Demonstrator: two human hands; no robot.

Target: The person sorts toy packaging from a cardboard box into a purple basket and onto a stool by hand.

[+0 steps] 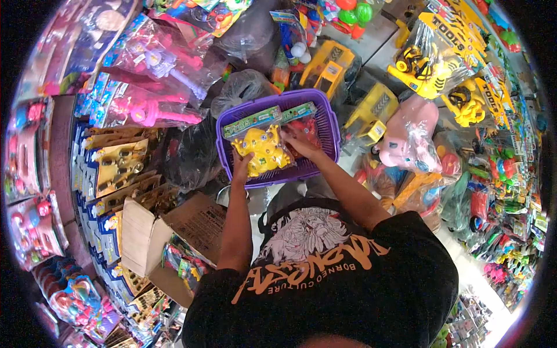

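A purple plastic basket (221, 139) stands in front of me. Over it is a clear bag with a green header card and a bumpy yellow toy (266, 152) inside. My left hand (241, 166) grips this bag at its lower left, thumb on top. At the bag's right edge, my right hand (298, 143) has its fingers closed on the plastic. A similar bag with a red toy (312, 131) lies in the basket, partly covered by my right hand.
Yellow toy trucks (329, 65) and a pink bagged toy (409, 139) stand right of the basket. An open cardboard box (141, 238) sits at lower left. Bagged pink toys (152, 110) hang at left, yellow tool sets (432, 64) at upper right. Black plastic bags (190, 153) adjoin the basket.
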